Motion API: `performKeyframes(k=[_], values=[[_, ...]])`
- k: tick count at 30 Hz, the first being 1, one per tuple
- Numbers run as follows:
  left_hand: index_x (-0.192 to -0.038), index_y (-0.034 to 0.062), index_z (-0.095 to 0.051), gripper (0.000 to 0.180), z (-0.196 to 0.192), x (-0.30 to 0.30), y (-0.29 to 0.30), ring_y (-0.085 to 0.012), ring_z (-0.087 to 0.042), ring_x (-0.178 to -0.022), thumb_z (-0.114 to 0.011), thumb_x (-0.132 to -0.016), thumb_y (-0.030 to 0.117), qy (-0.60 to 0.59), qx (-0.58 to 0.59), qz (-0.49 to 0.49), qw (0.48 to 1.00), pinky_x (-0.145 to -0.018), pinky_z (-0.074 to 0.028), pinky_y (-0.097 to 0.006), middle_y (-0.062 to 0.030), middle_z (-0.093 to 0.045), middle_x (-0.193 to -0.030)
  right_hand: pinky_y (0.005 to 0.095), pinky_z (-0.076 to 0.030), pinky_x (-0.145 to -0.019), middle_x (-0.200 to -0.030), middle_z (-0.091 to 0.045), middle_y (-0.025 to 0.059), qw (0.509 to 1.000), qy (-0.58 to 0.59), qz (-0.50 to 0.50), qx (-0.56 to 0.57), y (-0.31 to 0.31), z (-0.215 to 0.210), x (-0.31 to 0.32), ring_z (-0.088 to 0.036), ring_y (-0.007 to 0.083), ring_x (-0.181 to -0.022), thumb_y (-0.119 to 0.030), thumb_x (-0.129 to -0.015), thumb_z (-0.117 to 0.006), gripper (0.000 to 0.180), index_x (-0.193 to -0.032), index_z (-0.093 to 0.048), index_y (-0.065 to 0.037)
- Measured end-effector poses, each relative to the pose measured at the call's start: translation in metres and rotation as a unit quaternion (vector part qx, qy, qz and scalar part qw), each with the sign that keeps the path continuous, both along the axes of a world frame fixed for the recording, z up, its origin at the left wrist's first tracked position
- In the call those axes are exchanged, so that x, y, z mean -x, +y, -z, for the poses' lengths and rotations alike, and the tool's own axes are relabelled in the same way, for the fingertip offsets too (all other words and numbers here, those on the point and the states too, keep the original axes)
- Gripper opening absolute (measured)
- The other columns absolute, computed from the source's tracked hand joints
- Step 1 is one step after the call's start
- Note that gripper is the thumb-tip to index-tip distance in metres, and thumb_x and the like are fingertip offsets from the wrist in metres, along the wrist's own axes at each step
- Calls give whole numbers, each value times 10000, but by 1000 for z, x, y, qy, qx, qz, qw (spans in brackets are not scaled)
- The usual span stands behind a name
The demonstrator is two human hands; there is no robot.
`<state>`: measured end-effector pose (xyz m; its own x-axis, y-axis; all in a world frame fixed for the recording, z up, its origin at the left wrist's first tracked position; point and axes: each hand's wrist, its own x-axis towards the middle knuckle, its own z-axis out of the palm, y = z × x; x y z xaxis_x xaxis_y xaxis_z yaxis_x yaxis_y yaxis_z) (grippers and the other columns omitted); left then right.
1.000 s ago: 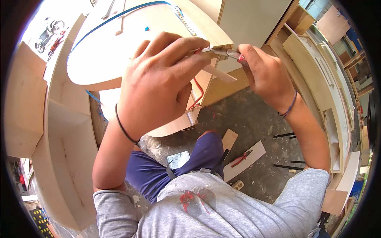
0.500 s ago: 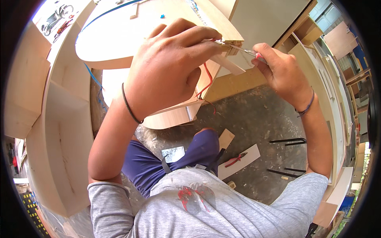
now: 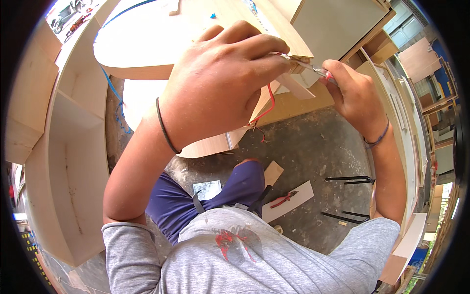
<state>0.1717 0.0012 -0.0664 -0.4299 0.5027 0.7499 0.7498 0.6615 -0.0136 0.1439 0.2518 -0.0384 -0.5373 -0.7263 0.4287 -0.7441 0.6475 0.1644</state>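
Observation:
My right hand (image 3: 360,95) grips a screwdriver (image 3: 308,66) with a reddish handle, mostly hidden in the fist. Its thin metal shaft points left at the corner of a pale wooden board (image 3: 293,35). At that corner my left hand (image 3: 223,81) has its fingers pinched together; what lies between them is hidden, though a bit of red and white shows at the fingertips. Below the left hand a red wire (image 3: 270,104) hangs down past the board's edge. A short flat wooden strip (image 3: 297,87) juts out under the corner.
Red-handled pliers (image 3: 284,199) lie on a white board piece (image 3: 296,203) on the floor. Black metal legs (image 3: 348,180) stand to the right. An open white cabinet (image 3: 78,171) is at the left; leaning panels (image 3: 391,112) line the right. A rounded tabletop (image 3: 137,44) lies ahead.
Both hands, the screwdriver and the board corner sit slightly farther right and lower in the picture as the view shifts. The grip of each hand looks the same.

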Motion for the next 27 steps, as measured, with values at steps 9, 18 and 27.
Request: performKeyframes(k=[9, 18, 27], values=[[-982, 168, -641, 423, 2, -1, 0, -203, -565, -910, -551, -612, -18, 5, -8, -3, 1000, -716, -461, -338, 16, -614, -1043, 383, -472, -541, -789, -591, 140, 1000, -5, -6, -3, -3, -3, -3, -591, 333, -666, -86, -836, -562, 146, -970, -514, -51], [-975, 170, -647, 409, 3, 0, 0, -194, -566, -909, -559, -614, -1, 15, -9, -1, 1000, -708, -454, -328, 23, -617, -1052, 373, -472, -534, -778, -588, 118, 999, 25, 17, -10, -3, -3, -5, -597, 308, -662, -98, -838, -565, 146, -969, -513, -61], [-928, 153, -643, 348, 1, -2, 0, -195, -563, -928, -572, -617, 14, 2, -1, -5, 1000, -715, -441, -324, 25, -612, -1067, 368, -475, -536, -767, -584, 107, 1000, 19, 11, -16, -4, -7, -8, -593, 303, -652, -102, -827, -574, 161, -968, -505, -64]])
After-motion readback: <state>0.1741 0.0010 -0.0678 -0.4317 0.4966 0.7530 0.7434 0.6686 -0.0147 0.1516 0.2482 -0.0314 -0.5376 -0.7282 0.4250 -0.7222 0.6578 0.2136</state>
